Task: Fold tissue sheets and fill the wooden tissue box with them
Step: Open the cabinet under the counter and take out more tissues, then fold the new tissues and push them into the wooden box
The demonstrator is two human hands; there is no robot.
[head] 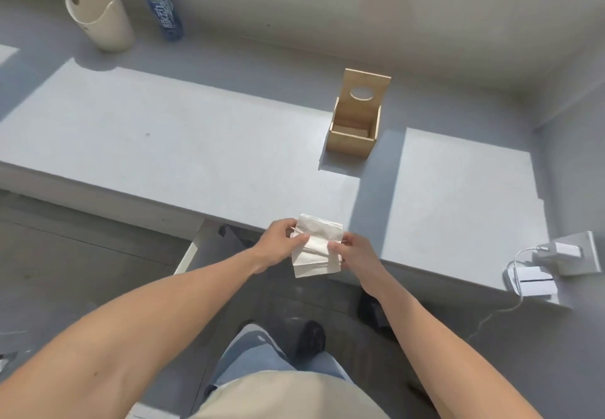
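A stack of folded white tissue sheets [316,246] hangs in the air just over the near edge of the grey table [163,143]. My left hand [278,243] pinches its left side and my right hand [355,253] pinches its right side. The wooden tissue box [355,130] stands farther back on the table, to the right of centre. Its lid, with an oval hole, is tilted up at the back, and the box is open on top. Something pale lies at the bottom of the box.
A cream plastic bin [100,14] and a blue water bottle [162,3] stand at the far left by the wall. A white charger and cable [556,253] lie at the table's right edge beside a small white device [530,282]. Below the table are my legs and shoes.
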